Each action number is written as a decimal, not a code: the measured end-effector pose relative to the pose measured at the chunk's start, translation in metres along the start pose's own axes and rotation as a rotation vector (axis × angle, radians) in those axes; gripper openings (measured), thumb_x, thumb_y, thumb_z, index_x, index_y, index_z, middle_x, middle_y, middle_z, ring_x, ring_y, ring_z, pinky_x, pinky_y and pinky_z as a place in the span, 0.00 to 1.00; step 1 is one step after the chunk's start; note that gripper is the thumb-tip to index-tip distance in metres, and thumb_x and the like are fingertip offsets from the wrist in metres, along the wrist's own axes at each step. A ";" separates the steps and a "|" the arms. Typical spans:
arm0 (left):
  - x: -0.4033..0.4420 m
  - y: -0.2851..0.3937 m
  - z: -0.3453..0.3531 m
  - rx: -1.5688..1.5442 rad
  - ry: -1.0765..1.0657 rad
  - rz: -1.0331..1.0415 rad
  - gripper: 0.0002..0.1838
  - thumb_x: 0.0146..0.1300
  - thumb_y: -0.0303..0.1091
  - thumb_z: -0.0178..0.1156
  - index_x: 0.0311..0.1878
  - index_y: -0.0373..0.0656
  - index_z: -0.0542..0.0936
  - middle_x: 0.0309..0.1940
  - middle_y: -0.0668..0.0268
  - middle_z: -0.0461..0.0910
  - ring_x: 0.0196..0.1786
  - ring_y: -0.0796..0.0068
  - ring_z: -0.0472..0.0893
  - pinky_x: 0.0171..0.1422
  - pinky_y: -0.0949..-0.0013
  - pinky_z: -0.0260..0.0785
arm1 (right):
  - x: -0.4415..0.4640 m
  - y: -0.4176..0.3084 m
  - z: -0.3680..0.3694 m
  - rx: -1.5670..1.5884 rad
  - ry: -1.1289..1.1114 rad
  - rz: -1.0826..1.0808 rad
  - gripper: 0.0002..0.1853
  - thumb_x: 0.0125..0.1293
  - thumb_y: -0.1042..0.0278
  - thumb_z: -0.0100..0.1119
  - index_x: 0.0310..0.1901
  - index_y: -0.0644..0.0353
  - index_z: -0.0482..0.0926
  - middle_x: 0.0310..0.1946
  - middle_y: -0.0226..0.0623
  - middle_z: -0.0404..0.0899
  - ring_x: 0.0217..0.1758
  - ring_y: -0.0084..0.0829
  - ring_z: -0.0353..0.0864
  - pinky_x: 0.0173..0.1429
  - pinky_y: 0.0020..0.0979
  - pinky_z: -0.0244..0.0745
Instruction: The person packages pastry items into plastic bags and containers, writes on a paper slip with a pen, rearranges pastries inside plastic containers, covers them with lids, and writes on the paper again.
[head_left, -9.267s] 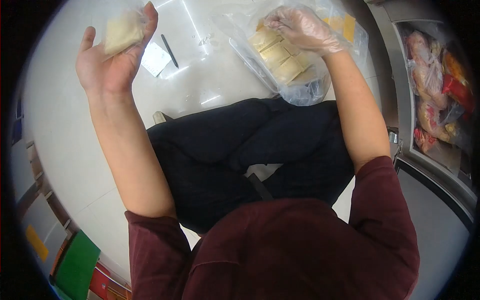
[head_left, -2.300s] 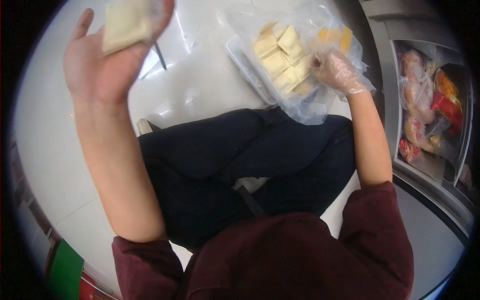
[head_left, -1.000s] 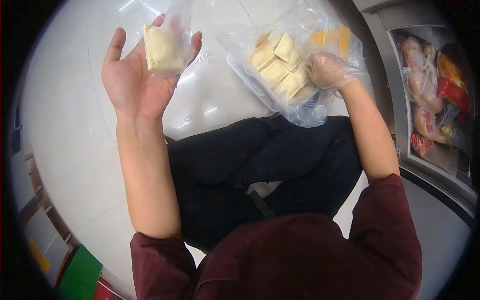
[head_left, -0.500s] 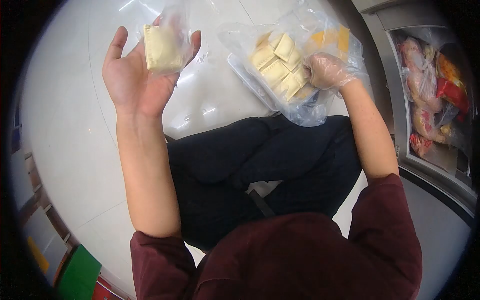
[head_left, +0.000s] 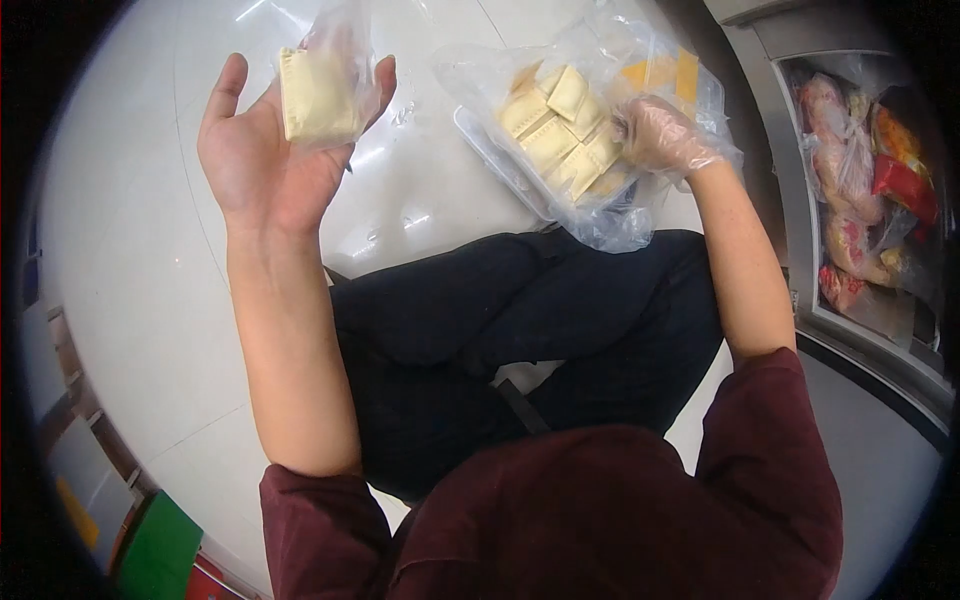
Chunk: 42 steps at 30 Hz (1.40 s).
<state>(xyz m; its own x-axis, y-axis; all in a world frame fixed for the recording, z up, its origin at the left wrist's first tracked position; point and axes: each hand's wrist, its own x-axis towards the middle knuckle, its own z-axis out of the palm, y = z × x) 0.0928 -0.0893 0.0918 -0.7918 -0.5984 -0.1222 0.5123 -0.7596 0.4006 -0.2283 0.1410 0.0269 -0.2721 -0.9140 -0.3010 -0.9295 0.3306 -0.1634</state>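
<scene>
Head view: your left hand [head_left: 265,170] is palm up, thumb and little finger spread wide. The middle fingers are mostly behind the clear sleeve [head_left: 348,28], so their exact pose is unreadable; the sleeve's top runs out of frame. The square pastry [head_left: 318,97] sits inside it, over your palm and finger bases, between thumb and little finger, resting there and not pinched.

Your right hand [head_left: 665,135] is in a clear glove, fingers curled. Fingertips are lost in glare and plastic; I can't say if they grip anything. They're right at the side edge of the pastry stack [head_left: 555,125], which lies in a crumpled clear bag [head_left: 615,225]. Lower pieces are covered by upper ones, so no reliable count. A pale tray [head_left: 490,155] shows along the bag's left side; the rest of it is hidden.

On your right, wrapped food [head_left: 850,180] in a metal-framed drawer [head_left: 800,190] is blurred by film; the far side goes dark.
</scene>
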 end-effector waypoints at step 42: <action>0.002 0.011 -0.011 0.002 0.029 -0.047 0.36 0.79 0.47 0.37 0.81 0.34 0.46 0.79 0.38 0.53 0.73 0.43 0.65 0.78 0.37 0.61 | 0.006 0.024 0.014 -0.397 -0.132 -0.364 0.04 0.52 0.69 0.63 0.28 0.59 0.83 0.26 0.49 0.82 0.35 0.50 0.86 0.43 0.45 0.82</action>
<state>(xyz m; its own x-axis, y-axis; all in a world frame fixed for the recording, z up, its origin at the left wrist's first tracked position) 0.1004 -0.1019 0.0865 -0.8048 -0.5694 -0.1676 0.4740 -0.7866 0.3957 -0.2492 0.1464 0.0080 0.0940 -0.9071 -0.4103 -0.9871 -0.1385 0.0801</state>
